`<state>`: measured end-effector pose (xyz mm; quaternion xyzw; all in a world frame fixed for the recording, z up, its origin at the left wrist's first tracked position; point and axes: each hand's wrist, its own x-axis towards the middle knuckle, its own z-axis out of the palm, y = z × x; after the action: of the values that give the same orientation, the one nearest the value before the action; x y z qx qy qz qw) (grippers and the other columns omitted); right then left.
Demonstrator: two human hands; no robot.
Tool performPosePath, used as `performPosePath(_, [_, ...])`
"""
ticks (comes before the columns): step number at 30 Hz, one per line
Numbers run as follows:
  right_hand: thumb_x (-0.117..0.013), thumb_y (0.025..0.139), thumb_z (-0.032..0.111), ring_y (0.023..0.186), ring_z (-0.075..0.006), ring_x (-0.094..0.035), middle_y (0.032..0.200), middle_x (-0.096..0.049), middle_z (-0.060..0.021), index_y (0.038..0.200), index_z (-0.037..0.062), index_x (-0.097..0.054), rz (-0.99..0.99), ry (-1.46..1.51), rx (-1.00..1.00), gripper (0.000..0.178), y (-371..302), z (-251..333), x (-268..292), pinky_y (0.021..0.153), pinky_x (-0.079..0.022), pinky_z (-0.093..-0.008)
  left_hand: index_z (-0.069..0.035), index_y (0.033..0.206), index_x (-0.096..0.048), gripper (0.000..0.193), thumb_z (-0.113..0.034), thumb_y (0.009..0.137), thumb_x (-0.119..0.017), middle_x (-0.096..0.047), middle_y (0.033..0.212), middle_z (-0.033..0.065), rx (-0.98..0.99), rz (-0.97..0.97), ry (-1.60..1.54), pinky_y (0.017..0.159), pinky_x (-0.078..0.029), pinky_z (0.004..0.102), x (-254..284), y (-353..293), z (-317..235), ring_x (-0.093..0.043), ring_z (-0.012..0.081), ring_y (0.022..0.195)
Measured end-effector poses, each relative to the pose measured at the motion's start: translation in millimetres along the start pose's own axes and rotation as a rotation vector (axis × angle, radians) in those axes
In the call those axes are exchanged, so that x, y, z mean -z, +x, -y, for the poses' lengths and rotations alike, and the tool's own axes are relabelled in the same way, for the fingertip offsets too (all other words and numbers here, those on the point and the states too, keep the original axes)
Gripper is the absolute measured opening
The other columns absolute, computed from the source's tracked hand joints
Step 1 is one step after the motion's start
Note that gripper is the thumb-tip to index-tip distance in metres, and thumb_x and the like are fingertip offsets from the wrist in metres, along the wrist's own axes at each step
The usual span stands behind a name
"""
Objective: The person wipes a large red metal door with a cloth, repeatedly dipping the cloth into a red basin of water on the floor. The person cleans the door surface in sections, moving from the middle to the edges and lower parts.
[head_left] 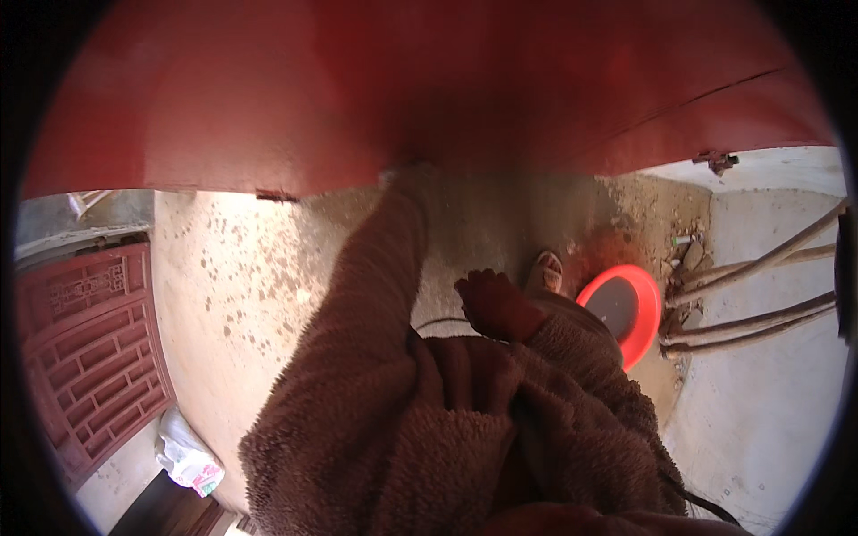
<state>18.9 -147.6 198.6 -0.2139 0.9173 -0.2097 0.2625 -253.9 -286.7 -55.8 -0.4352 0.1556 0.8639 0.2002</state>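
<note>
A broad red panel fills the top of the view, with a long dark crack toward its right side. My left arm in a brown fleece sleeve reaches forward to the panel's lower edge. At the sleeve's end my left hand is mostly hidden in shadow, so its fingers do not show. In front of my body my right hand is held with its fingers curled in. Whatever it may hold is hidden. A thin dark cord runs beside this hand.
An orange-red basin with grey contents stands on the floor at the right, by my sandalled foot. Beyond it, wooden poles lean by the pale wall. At left are a red lattice panel and a white plastic bag.
</note>
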Motion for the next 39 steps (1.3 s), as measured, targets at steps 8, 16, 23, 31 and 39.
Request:
performPosePath(8, [-0.059, 0.079, 0.018, 0.098, -0.0369, -0.058, 0.103, -0.061, -0.0198, 0.108, 0.0024, -0.058, -0.102, -0.081, -0.021, 0.033, 19.2, -16.6, -0.9, 0.081, -0.048, -0.0499, -0.007, 0.127, -0.051, 0.031, -0.02, 0.099, -0.045, -0.059, 0.119, 0.0104, 0.145, 0.145, 0.558, 0.075, -0.055, 0.0335, -126.5, -214.1, 61.1, -0.058, 0.026, 0.107])
performPosePath(16, [-0.061, 0.08, 0.022, 0.109, -0.0378, -0.056, 0.115, -0.06, -0.0218, 0.114, 0.0032, -0.059, 0.119, -0.003, -0.003, 0.039, 37.0, -1.7, 17.7, 0.091, -0.047, -0.0476, -0.007, 0.126, -0.054, 0.031, -0.02, 0.099, -0.047, -0.066, 0.103, 0.0129, -0.514, 0.68, 0.9, 0.076, -0.055, 0.0378, -219.0, -458.8, -41.6, -0.065, 0.0241, 0.094])
performPosePath(23, [-0.061, 0.083, 0.025, 0.116, -0.0371, -0.052, 0.124, -0.055, -0.0219, 0.118, 0.0025, -0.058, -0.098, 0.036, 0.07, 0.042, 41.8, -4.8, 9.2, 0.098, -0.043, -0.0454, -0.001, 0.116, -0.057, 0.046, -0.024, 0.079, -0.069, -0.055, 0.109, 0.0255, -2.395, 0.172, 1.202, 0.094, -0.041, 0.0482, -324.8, -624.8, -107.9, -0.051, 0.0415, 0.104])
performPosePath(31, [-0.056, 0.082, 0.019, 0.095, -0.04, -0.062, 0.102, -0.063, -0.025, 0.106, 0.0005, -0.064, -0.067, -0.049, 0.229, 0.031, 62.4, -26.9, -31.4, 0.083, -0.05, -0.0518, -0.007, 0.102, -0.059, 0.033, -0.025, 0.076, -0.07, -0.04, 0.142, 0.0216, -3.094, 0.344, 1.402, 0.107, -0.025, 0.0611, -340.0, -541.0, -37.1, -0.033, 0.0394, 0.135])
performPosePath(39, [-0.06, 0.079, 0.025, 0.102, -0.037, -0.06, 0.106, -0.062, -0.0236, 0.11, 0.0023, -0.062, -0.117, -0.026, 0.097, 0.038, 57.2, -8.5, 6.4, 0.086, -0.048, -0.0487, -0.006, 0.106, -0.061, 0.031, -0.01, 0.074, -0.062, -0.051, 0.132, 0.0155, -2.993, 0.293, 1.867, 0.104, -0.038, 0.0454, -331.3, -573.2, -103.2, -0.047, 0.0329, 0.125])
